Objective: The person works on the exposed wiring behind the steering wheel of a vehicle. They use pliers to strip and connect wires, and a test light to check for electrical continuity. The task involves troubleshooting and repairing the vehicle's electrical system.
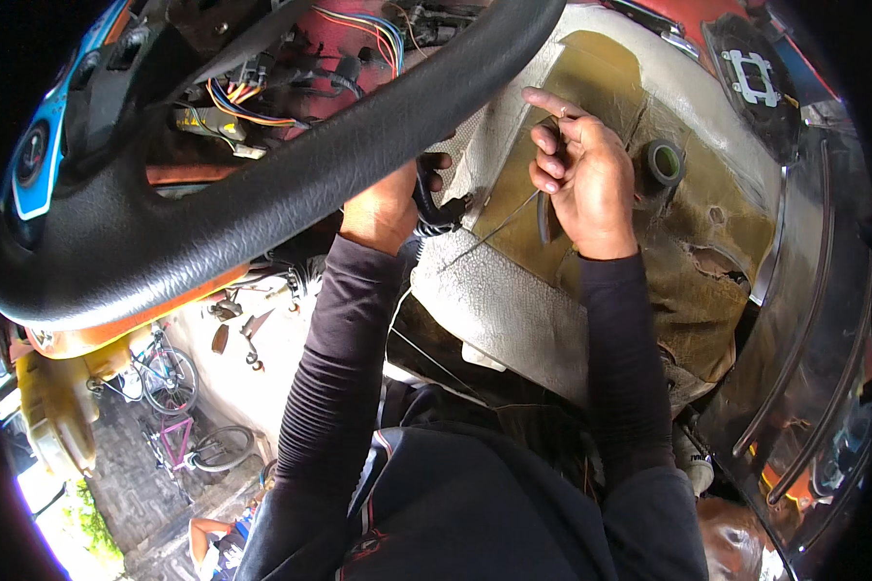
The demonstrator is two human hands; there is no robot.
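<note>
My left hand (pixel 386 205), partly hidden by a thick black padded bar (pixel 310 145), is closed around a black wrapped cable bundle (pixel 438 215). To its right, my right hand (pixel 596 184) has the index finger stretched out and the other fingers curled in. From those curled fingers a thin dark wire (pixel 499 228) runs down and left toward the bundle. Just below them hangs a short dark strip (pixel 544 221), whose kind I cannot tell. Beside my right hand a roll of black tape (pixel 664 163) lies on a worn yellow-brown sheet (pixel 688 232).
Loose coloured wires (pixel 247 107) and connectors sit in a reddish opening beyond the bar. Cracked whitish covering (pixel 504 300) lies under my forearms. At lower left, outside, are bicycles (pixel 170 382) and another person's arm (pixel 203 537). A black speaker-like panel (pixel 754 77) is at upper right.
</note>
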